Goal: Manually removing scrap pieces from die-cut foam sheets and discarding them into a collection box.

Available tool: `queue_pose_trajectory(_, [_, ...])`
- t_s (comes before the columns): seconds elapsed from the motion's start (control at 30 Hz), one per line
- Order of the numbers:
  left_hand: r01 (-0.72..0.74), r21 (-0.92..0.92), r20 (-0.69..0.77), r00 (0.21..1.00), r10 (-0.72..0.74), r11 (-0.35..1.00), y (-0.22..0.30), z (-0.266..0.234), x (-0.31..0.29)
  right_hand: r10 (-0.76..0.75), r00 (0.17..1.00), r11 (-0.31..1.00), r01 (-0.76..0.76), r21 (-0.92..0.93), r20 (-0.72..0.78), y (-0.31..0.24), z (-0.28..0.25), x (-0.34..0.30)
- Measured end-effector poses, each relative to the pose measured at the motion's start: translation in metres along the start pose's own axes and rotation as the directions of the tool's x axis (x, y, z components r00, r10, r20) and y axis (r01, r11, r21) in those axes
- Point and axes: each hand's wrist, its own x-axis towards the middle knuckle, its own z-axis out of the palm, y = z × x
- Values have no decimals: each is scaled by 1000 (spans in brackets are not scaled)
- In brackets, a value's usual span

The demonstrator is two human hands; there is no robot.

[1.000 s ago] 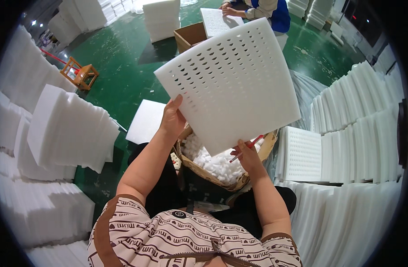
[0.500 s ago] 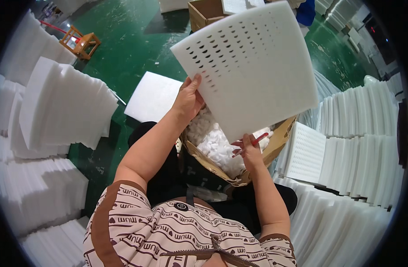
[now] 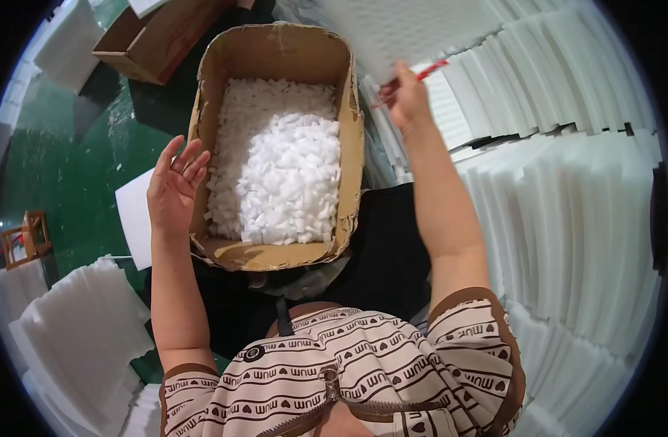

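1. With the right hand [image 3: 407, 98], pinches the near edge of a white foam sheet [image 3: 414, 29] and clasps a slim red tool [image 3: 431, 69] — sheet blurred, at upper right by the stacked sheets [image 3: 560, 73].
2. With the left hand [image 3: 175, 182], spreads empty, slightly curled fingers beside the cardboard box [image 3: 276, 54].
3. Between both hands, has that box — holding small white foam pieces [image 3: 294, 178].
4. Beyond the left hand, has green floor [image 3: 79, 167].
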Motion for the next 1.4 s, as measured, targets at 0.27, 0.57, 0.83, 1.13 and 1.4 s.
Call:
queue_pose_trajectory(0.27, [108, 79, -110, 989, -99, 991, -8, -6, -8, 200, 911, 980, -185, 74, -362, 84, -178, 86])
queue_pose_trajectory(0.57, [300, 268, -334, 920, -204, 915, -25, 9, -3, 42, 511, 875, -434, -215, -858, 149, -226, 89])
queue_pose_trajectory(0.83, [355, 359, -332, 913, -238, 863, -45, 25, 6, -319, 601, 595, -475, -648, -733, 162, -250, 88])
queue_pose_trajectory(1.13, [368, 433, -312, 918, -246, 823, -49, 29, -8, -512, 858, -61, 6, -998, 36, 156, -214, 48])
queue_pose_trajectory(1.4, [374, 529, -303, 922, -242, 762, -56, 40, -13, -97, 992, -462, -121, -878, -86, 123, -194, 104])
